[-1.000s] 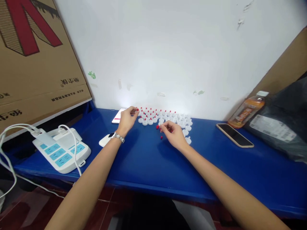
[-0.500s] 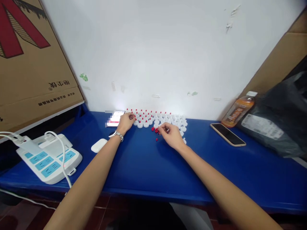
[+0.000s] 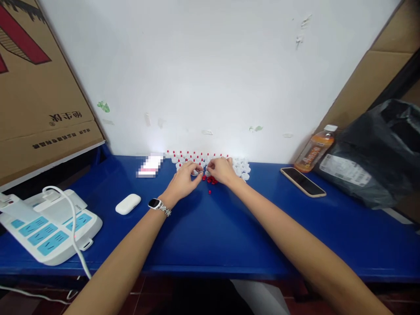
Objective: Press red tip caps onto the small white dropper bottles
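My left hand (image 3: pixel 185 180) curves its thumb and fingers around the edge of a white cap (image 3: pixel 196 173) at the front of the group. Close beside it, my right hand (image 3: pixel 222 169) has its fingertips pinched together; whatever is between them is too small to make out. White caps with red tips (image 3: pixel 181 156) stand in rows along the wall on the left. White caps without visible red tips (image 3: pixel 243 167) cluster on the right, partly hidden by my right hand. Small red tips (image 3: pixel 212 180) lie in a pile below my fingers, with a single red tip (image 3: pixel 210 191) nearer me.
On the blue table (image 3: pixel 197 232) are a white earphone case (image 3: pixel 128 204), a blurred-out phone (image 3: pixel 151 166) and a power strip (image 3: pixel 49 238) at left. A phone (image 3: pixel 303 182), a drink bottle (image 3: pixel 314 151) and a dark plastic bag (image 3: pixel 370 153) lie at right.
My left hand has moved right, from the red-tipped caps to the front middle. My right hand has shifted up and left from the red pile, so both hands now nearly meet. The view has shifted slightly.
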`<action>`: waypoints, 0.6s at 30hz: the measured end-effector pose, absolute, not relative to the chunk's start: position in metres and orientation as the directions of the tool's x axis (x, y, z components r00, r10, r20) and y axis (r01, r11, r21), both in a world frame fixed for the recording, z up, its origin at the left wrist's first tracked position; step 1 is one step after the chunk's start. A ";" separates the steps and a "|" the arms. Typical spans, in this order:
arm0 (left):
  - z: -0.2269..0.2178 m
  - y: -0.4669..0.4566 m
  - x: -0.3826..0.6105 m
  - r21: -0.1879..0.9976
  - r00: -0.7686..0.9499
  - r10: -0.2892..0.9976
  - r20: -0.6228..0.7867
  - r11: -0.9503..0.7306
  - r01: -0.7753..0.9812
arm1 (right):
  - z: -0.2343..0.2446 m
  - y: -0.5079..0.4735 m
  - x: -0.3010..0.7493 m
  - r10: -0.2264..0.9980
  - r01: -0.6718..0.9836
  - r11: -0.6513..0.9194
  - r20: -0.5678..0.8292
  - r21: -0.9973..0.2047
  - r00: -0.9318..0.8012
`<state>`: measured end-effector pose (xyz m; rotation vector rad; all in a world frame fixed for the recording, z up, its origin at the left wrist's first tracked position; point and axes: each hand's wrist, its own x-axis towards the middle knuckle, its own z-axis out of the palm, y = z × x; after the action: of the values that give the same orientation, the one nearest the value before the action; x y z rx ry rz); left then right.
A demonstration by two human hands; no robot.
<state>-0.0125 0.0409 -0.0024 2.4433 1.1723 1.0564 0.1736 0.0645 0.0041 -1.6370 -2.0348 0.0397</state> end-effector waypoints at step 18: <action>-0.004 0.037 -0.013 0.483 0.596 0.709 0.377 -0.700 0.527 | 0.009 -0.005 0.175 0.868 0.602 0.431 0.490 -0.672 -0.075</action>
<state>-0.0133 0.0368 -0.0044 2.5059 1.0031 0.7981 0.1748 -0.0054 0.0087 -1.2677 -1.7773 0.3677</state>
